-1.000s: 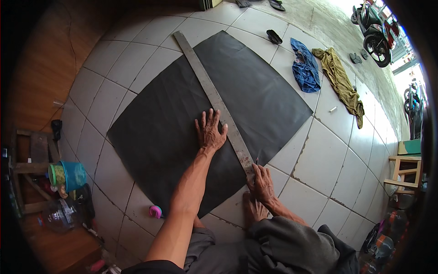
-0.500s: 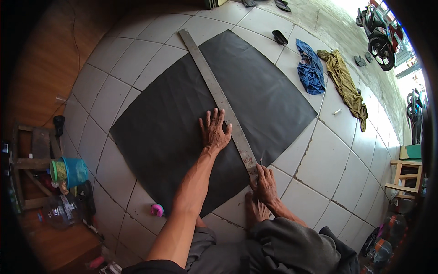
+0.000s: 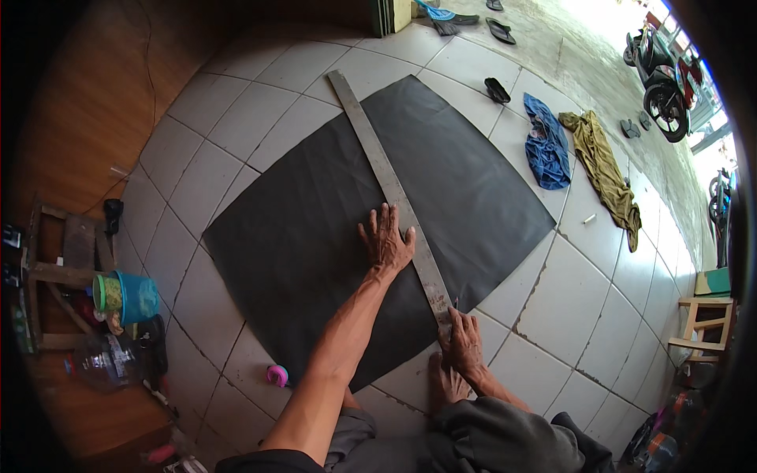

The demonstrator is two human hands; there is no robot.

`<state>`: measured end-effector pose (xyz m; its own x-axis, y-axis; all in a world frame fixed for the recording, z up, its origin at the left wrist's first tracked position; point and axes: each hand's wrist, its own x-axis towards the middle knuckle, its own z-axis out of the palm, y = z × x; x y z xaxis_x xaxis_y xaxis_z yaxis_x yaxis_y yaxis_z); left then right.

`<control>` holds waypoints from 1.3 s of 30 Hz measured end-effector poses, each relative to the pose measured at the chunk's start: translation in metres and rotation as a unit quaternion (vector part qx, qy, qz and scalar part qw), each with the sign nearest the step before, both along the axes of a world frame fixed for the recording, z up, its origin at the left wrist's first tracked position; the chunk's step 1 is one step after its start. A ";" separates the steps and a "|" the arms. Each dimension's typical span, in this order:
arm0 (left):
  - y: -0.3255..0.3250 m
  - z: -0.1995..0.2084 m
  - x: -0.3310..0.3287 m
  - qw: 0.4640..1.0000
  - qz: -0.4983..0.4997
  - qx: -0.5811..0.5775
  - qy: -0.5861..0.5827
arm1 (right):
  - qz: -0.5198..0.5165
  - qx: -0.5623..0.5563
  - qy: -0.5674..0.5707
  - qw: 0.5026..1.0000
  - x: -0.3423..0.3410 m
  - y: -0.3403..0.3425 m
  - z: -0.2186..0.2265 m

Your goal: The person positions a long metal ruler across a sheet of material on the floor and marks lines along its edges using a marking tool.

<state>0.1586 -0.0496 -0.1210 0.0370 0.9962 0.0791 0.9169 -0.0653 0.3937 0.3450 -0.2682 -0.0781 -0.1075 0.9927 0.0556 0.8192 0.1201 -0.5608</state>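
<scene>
A black sheet (image 3: pixel 300 229), like vinyl or synthetic leather, lies flat on the tiled floor. Across it runs a long metal ruler (image 3: pixel 371 150), overhanging the sheet's far edge. My left hand (image 3: pixel 388 243) presses down on the sheet, fingers stretched out and spread, the thumb side against the ruler. By the ruler's near end, my right hand (image 3: pixel 464 343) is closed around a thin pointed tool (image 3: pixel 456 302). Only its tip shows, so I cannot tell whether it is a pen or a blade. My bare foot (image 3: pixel 448 385) is beside the sheet's near edge.
A pink tape-like roll (image 3: pixel 277 375) sits left of my forearm. Blue cloth (image 3: pixel 546 146) and an olive cloth (image 3: pixel 603 169) lie at the far right. A wooden stool (image 3: pixel 700 327) stands at right; a blue bucket (image 3: pixel 137 297) is at left. Motorcycles (image 3: pixel 665 83) are parked beyond.
The whole view has shifted, so the scene sits lower and slightly to the right. Both hands keep nearly the same places along the ruler.
</scene>
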 end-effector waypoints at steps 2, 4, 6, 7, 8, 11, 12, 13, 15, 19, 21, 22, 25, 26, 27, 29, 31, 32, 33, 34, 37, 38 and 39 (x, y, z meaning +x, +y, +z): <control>0.014 0.004 0.003 0.999 0.037 -0.028 -0.016 | 0.004 -0.008 -0.002 1.000 -0.001 0.002 0.004; 0.027 0.008 0.004 0.997 0.059 -0.037 -0.012 | 0.008 -0.014 -0.003 1.000 -0.002 0.002 0.005; 0.039 0.010 0.001 0.996 0.082 -0.045 -0.006 | 0.012 -0.013 -0.001 1.000 -0.003 0.001 0.001; 0.042 0.010 0.002 0.995 0.086 -0.054 -0.006 | 0.009 -0.011 -0.002 1.000 -0.003 0.000 0.004; 0.045 0.010 0.003 0.994 0.090 -0.065 -0.006 | 0.010 -0.008 -0.003 1.000 -0.002 0.000 0.003; 0.045 0.009 0.004 0.994 0.086 -0.068 -0.003 | 0.006 -0.019 0.004 1.000 0.000 0.002 0.002; 0.047 0.009 0.004 0.994 0.085 -0.069 -0.003 | 0.007 -0.023 0.003 1.000 0.000 0.002 0.002; 0.047 0.009 0.005 0.994 0.090 -0.061 -0.002 | 0.008 -0.029 0.002 1.000 0.000 0.001 0.003; 0.044 0.007 0.006 0.994 0.094 -0.057 0.000 | 0.009 -0.025 -0.002 1.000 -0.001 0.000 0.004; 0.046 0.010 0.007 0.993 0.099 -0.056 -0.007 | 0.012 -0.009 0.001 1.000 0.000 0.003 0.005; 0.046 0.010 0.007 0.993 0.103 -0.055 -0.004 | 0.014 -0.011 0.000 1.000 0.000 0.004 0.004; 0.046 0.010 0.007 0.993 0.103 -0.051 -0.004 | 0.015 -0.013 -0.002 1.000 0.000 0.003 0.005; 0.045 0.011 0.007 0.994 0.100 -0.047 -0.003 | 0.011 -0.017 -0.006 1.000 0.000 0.004 0.006; 0.045 0.010 0.007 0.994 0.097 -0.046 -0.001 | 0.011 -0.016 -0.005 1.000 -0.001 0.004 0.006; 0.045 0.010 0.005 0.994 0.098 -0.046 -0.001 | 0.013 -0.018 -0.004 1.000 -0.001 0.004 0.006; 0.045 0.010 0.004 0.995 0.095 -0.041 -0.013 | 0.014 -0.019 -0.004 1.000 -0.001 0.004 0.006; 0.045 0.010 0.004 0.995 0.093 -0.043 -0.017 | 0.017 -0.010 -0.004 1.000 -0.001 0.004 0.005; 0.045 0.010 0.003 0.995 0.091 -0.046 -0.022 | 0.018 -0.008 -0.004 1.000 -0.001 0.004 0.005; 0.045 0.010 0.003 0.995 0.092 -0.045 -0.022 | 0.018 -0.007 -0.003 1.000 -0.001 0.004 0.006; 0.044 0.011 0.003 0.995 0.090 -0.045 -0.023 | 0.017 -0.006 -0.003 1.000 -0.001 0.004 0.006; 0.045 0.012 0.002 0.995 0.087 -0.047 -0.026 | 0.016 -0.016 0.007 1.000 0.000 0.003 0.004; 0.045 0.012 0.003 0.995 0.087 -0.050 -0.026 | 0.016 -0.015 0.006 1.000 0.001 0.003 0.003; 0.045 0.012 0.003 0.995 0.086 -0.050 -0.027 | 0.015 -0.018 0.007 1.000 0.001 0.003 0.003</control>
<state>0.1619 -0.0044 -0.1090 -0.1369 0.9903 -0.0228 0.8880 0.1329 0.4402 0.3462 -0.2654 -0.0749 -0.1376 0.9902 0.0220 0.8076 0.1250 -0.5764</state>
